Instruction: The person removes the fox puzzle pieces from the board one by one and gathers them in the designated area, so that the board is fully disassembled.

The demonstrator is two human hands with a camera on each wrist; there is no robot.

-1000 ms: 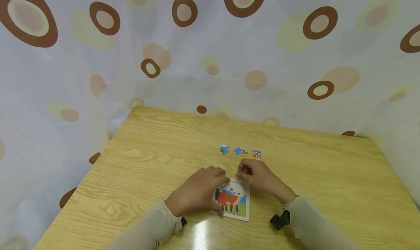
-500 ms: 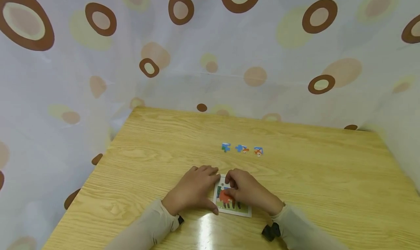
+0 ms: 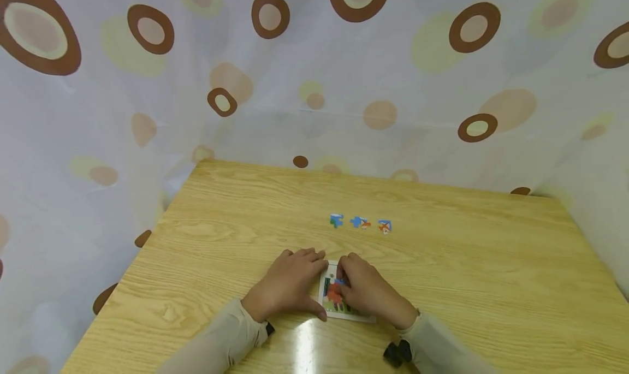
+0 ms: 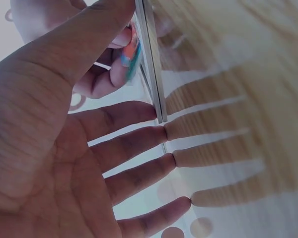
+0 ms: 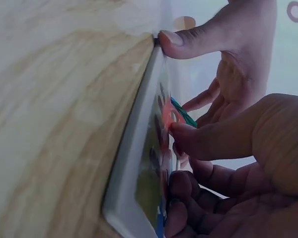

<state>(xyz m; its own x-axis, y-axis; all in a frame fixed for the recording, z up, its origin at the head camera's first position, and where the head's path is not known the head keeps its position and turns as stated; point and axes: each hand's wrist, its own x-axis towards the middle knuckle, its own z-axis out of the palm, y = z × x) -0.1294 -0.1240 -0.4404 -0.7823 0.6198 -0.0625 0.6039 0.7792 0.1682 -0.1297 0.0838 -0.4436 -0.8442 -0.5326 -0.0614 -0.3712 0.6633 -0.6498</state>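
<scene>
A small white-rimmed jigsaw board with a red animal picture lies on the wooden table between both hands. My left hand is at its left side, fingers spread and fairly straight; fingertips touch the table, and the thumb touches the board's near left corner. Over the picture, my right hand pinches a red and green puzzle piece between thumb and finger. In the left wrist view that puzzle piece is tilted up from the board. The right hand hides much of the board's right half.
Three loose puzzle pieces lie in a row beyond the board: a blue and green piece, a blue and orange piece and a fox-face piece. A spotted curtain borders the table.
My right hand has come from the board's far right corner down onto the picture, and it now pinches a piece there. The left hand has shifted slightly left. The loose pieces stay put.
</scene>
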